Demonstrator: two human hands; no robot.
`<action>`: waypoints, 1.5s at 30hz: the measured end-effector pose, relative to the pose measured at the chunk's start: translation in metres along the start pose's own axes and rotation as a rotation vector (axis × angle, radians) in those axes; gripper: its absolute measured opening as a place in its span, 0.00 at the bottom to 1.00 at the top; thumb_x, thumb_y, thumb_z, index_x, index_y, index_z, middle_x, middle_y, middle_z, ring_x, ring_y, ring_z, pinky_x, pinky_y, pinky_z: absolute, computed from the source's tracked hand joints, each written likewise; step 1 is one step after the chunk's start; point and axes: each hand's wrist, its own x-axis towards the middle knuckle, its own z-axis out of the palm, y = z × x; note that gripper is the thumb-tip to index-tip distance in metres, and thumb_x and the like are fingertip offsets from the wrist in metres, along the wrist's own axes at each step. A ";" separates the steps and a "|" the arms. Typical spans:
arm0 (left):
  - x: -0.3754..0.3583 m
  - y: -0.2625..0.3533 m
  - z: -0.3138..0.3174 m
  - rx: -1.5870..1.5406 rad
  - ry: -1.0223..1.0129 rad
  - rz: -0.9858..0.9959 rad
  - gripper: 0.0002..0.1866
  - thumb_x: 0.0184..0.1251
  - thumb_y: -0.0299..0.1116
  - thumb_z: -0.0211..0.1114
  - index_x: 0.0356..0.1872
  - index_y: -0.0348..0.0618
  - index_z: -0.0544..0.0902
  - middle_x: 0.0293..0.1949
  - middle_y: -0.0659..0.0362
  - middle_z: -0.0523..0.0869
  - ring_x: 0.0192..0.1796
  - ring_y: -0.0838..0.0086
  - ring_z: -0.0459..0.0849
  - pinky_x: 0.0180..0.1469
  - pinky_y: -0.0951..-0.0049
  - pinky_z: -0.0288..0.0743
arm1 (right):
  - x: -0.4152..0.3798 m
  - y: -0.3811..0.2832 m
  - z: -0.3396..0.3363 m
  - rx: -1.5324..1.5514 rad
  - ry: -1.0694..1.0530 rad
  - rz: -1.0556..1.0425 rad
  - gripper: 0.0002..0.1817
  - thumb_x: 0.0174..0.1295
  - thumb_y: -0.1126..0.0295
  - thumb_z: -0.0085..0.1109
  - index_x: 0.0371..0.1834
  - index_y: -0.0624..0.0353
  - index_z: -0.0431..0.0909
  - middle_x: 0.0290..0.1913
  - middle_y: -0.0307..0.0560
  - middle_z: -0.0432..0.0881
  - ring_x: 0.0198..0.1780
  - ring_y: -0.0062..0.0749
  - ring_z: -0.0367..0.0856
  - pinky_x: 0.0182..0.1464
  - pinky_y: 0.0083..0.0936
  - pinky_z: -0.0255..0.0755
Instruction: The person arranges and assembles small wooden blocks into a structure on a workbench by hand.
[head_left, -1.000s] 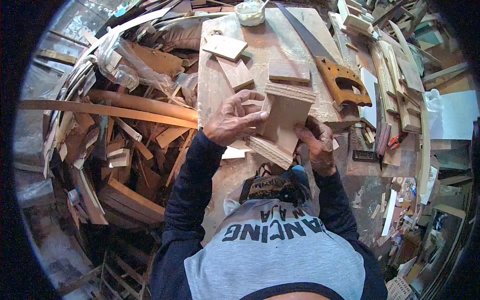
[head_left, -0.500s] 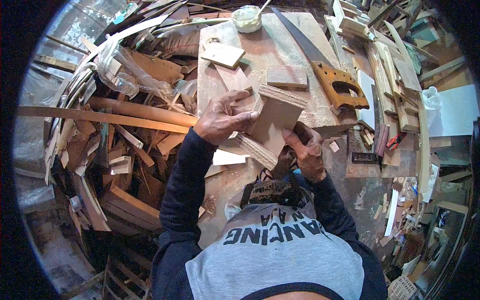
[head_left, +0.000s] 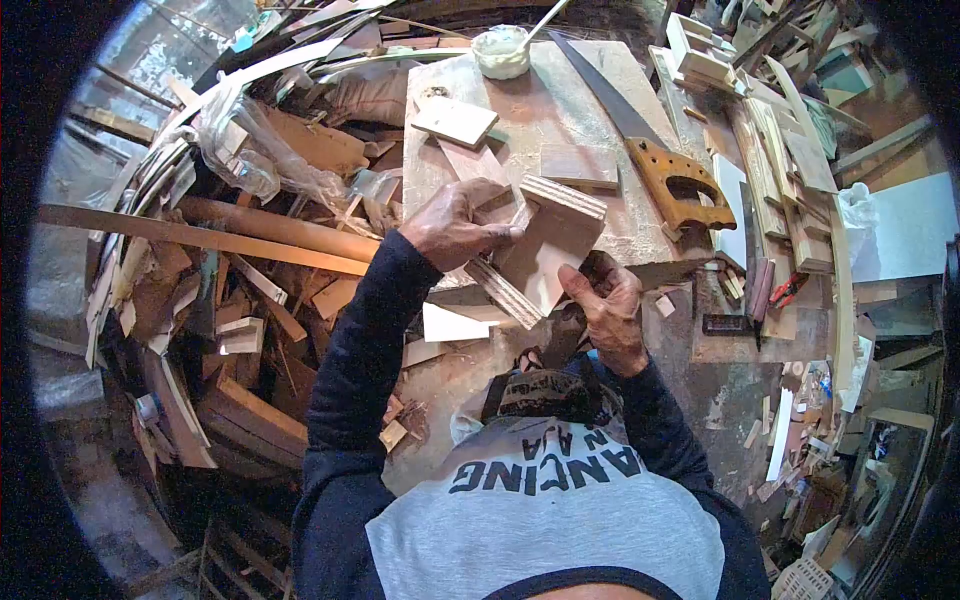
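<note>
Between my hands is a small open wooden box frame (head_left: 548,250), held tilted above the near edge of the workbench. Layered plywood edges show on two of its sides. My left hand (head_left: 460,225) grips its left side, thumb along the edge. My right hand (head_left: 608,305) is closed on the lower right corner, with the thumb on the face and some fingers hidden behind. Just beyond lie a flat wooden block (head_left: 579,165) and a pale wooden piece (head_left: 455,120) resting across another board (head_left: 478,163).
A handsaw (head_left: 680,185) lies on the right of the workbench (head_left: 640,90). At its far edge stands a tub of white paste (head_left: 501,55) with a stick in it. Red-handled pliers (head_left: 789,290) lie at right. Scrap wood (head_left: 250,410) is heaped at left.
The box frame has tilted slightly, so its plywood edges face me more plainly. Both hands keep their hold. The whole view has shifted a little, with the bench lower in it.
</note>
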 end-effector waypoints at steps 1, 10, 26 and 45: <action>0.001 0.003 -0.002 0.032 -0.028 -0.003 0.34 0.58 0.40 0.76 0.59 0.25 0.77 0.53 0.47 0.85 0.49 0.69 0.85 0.51 0.71 0.80 | 0.001 0.001 0.001 -0.016 0.004 -0.016 0.14 0.65 0.63 0.68 0.43 0.62 0.81 0.35 0.37 0.85 0.35 0.21 0.79 0.41 0.23 0.75; 0.011 0.015 -0.010 0.468 0.022 -0.036 0.31 0.55 0.46 0.76 0.49 0.27 0.81 0.42 0.38 0.87 0.44 0.56 0.88 0.45 0.63 0.80 | 0.004 -0.003 0.003 -0.050 0.034 0.054 0.14 0.63 0.64 0.68 0.41 0.65 0.82 0.33 0.39 0.85 0.31 0.17 0.78 0.33 0.21 0.74; 0.049 -0.029 -0.004 0.653 0.128 0.234 0.35 0.55 0.38 0.75 0.62 0.30 0.71 0.45 0.43 0.86 0.41 0.65 0.88 0.44 0.71 0.81 | 0.008 -0.018 0.010 -0.154 0.089 0.141 0.21 0.63 0.61 0.69 0.47 0.69 0.78 0.34 0.48 0.86 0.23 0.23 0.82 0.22 0.22 0.76; 0.049 -0.003 -0.001 0.533 0.056 0.024 0.37 0.54 0.41 0.75 0.60 0.28 0.73 0.48 0.40 0.85 0.50 0.56 0.86 0.49 0.65 0.80 | 0.007 -0.031 0.014 -0.363 0.101 0.157 0.37 0.64 0.60 0.65 0.63 0.70 0.52 0.29 0.62 0.85 0.22 0.39 0.86 0.26 0.36 0.78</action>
